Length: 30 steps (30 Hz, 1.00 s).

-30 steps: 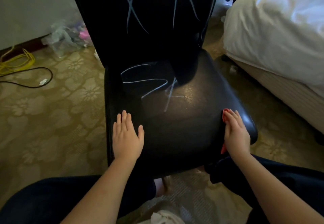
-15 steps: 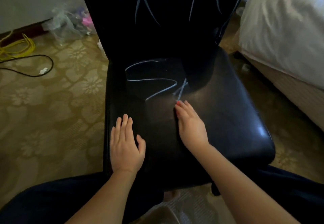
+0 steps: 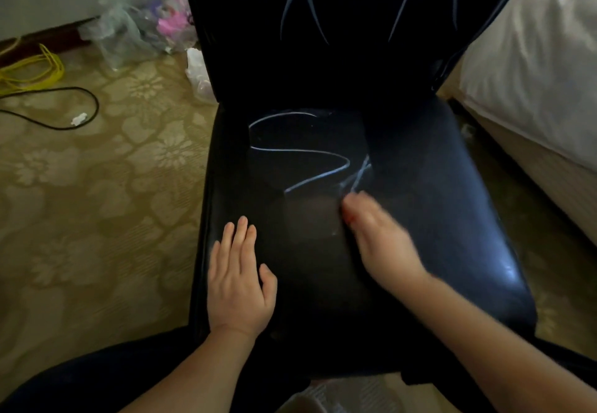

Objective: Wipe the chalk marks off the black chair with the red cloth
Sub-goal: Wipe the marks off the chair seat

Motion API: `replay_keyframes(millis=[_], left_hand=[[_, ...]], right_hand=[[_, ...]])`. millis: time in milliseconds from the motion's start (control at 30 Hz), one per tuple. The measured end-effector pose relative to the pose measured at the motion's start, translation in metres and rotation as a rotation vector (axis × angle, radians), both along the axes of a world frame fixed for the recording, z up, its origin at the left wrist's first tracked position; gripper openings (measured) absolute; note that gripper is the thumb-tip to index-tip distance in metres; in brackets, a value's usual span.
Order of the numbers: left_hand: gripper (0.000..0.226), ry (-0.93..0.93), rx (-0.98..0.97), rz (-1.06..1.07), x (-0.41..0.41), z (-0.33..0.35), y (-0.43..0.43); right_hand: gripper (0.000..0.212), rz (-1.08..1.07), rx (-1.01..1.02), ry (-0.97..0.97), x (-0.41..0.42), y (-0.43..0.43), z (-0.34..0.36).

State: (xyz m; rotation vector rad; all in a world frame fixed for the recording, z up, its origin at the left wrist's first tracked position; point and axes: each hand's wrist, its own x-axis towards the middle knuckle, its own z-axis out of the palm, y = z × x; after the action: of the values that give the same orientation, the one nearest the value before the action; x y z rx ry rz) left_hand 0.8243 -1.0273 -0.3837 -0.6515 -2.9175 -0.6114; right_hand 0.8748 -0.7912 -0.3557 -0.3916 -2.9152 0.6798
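In the head view, the glossy black leather-look chair (image 3: 436,219) stood straight ahead on a patterned beige floral carpet (image 3: 97,202), with a white-covered bed (image 3: 533,73) close along its right side. Pale chalk marks (image 3: 300,151) looped across the rear middle of the seat and ended in a small scribbled cross. More chalk strokes (image 3: 303,2) crossed the upright backrest.

The left hand (image 3: 239,283) lay flat and relaxed on the front left of the seat, fingers straight, holding nothing and bracing the chair. The right hand (image 3: 381,241) was blurred with motion near the middle of the seat, its fingertips just below the cross. The red cloth (image 3: 350,218) was almost wholly hidden beneath that hand, and only a small red edge showed by the fingers. The fingers looked stretched out, pressing the cloth down on the seat rather than clenched round it, though the blur left some doubt.

The step in hand appeared to be the first pass over the seat marks, none of which looked wiped. To do it well, the palm should keep firm, even pressure on the cloth so that it does not slip out, and sweep forward over the cross, then leftward along the loops. Overlapping strokes would avoid smearing the dust. The left hand should steady the seat. The backrest strokes would come afterwards.
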Motion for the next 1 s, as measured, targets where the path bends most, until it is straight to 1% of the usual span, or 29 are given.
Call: replay_keyframes(millis=[100, 133, 167, 200, 267, 333, 400, 467, 533, 567, 600, 633, 700, 800, 833, 867, 900, 933, 1000], left_hand=[[0.060, -0.006, -0.015, -0.011, -0.005, -0.002, -0.002], [0.060, -0.006, -0.017, -0.013, -0.006, -0.002, -0.002], [0.060, -0.006, -0.014, -0.016, -0.007, -0.002, -0.002], [0.060, -0.008, -0.012, -0.017, -0.007, -0.002, -0.001], [0.059, -0.008, -0.008, -0.019, -0.007, -0.002, -0.002], [0.059, 0.000, -0.006, -0.018, -0.008, -0.003, -0.003], [0.059, -0.005, -0.010, -0.016, -0.007, -0.003, -0.003], [0.059, -0.016, -0.019, -0.016, -0.006, -0.003, -0.002], [0.060, -0.015, -0.028, -0.015, -0.007, -0.003, -0.002], [0.059, -0.013, -0.028, -0.016, -0.007, -0.004, -0.002], [0.059, -0.009, -0.022, -0.019, -0.008, -0.004, -0.003], [0.058, -0.005, -0.014, -0.021, -0.007, -0.005, -0.003], [0.058, -0.004, -0.011, -0.024, -0.007, -0.004, -0.003], [0.059, -0.014, -0.025, -0.024, -0.009, -0.001, -0.002], [0.059, -0.017, -0.029, -0.025, -0.009, -0.001, -0.003], [0.059, -0.018, -0.027, -0.028, -0.009, -0.001, -0.003], [0.059, -0.017, -0.019, -0.031, -0.009, -0.001, -0.003], [0.058, -0.017, -0.012, -0.032, -0.009, -0.001, -0.003], [0.058, -0.017, -0.008, -0.036, -0.009, -0.002, -0.003]], right_hand=[[0.046, 0.390, 0.003, -0.026, 0.032, -0.030, -0.003], [0.047, 0.458, 0.013, -0.033, 0.030, -0.024, -0.003], [0.047, 0.458, 0.039, -0.021, 0.023, -0.012, -0.004], [0.046, 0.392, 0.049, -0.019, 0.012, 0.002, -0.005], [0.044, 0.148, 0.042, -0.024, -0.016, 0.036, -0.002], [0.041, -0.033, 0.068, -0.075, -0.043, 0.071, 0.001], [0.042, -0.130, 0.102, -0.116, -0.060, 0.096, 0.000], [0.044, -0.210, 0.079, -0.121, -0.068, 0.104, -0.001], [0.043, -0.282, 0.029, -0.084, -0.069, 0.088, -0.001], [0.043, -0.272, 0.018, -0.057, -0.067, 0.075, -0.001], [0.042, -0.216, 0.017, -0.024, -0.062, 0.058, -0.001], [0.042, -0.116, 0.022, 0.004, -0.055, 0.039, -0.003], [0.045, 0.127, 0.033, 0.034, -0.036, 0.001, -0.005], [0.056, 0.488, 0.070, -0.030, -0.009, -0.036, -0.004], [0.059, 0.561, 0.115, -0.025, -0.006, -0.036, -0.002], [0.058, 0.587, 0.165, -0.001, -0.009, -0.028, -0.002], [0.056, 0.552, 0.180, 0.015, -0.014, -0.014, -0.004], [0.055, 0.456, 0.162, 0.020, -0.023, 0.003, -0.006], [0.050, 0.132, 0.108, 0.024, -0.043, 0.046, -0.010]])
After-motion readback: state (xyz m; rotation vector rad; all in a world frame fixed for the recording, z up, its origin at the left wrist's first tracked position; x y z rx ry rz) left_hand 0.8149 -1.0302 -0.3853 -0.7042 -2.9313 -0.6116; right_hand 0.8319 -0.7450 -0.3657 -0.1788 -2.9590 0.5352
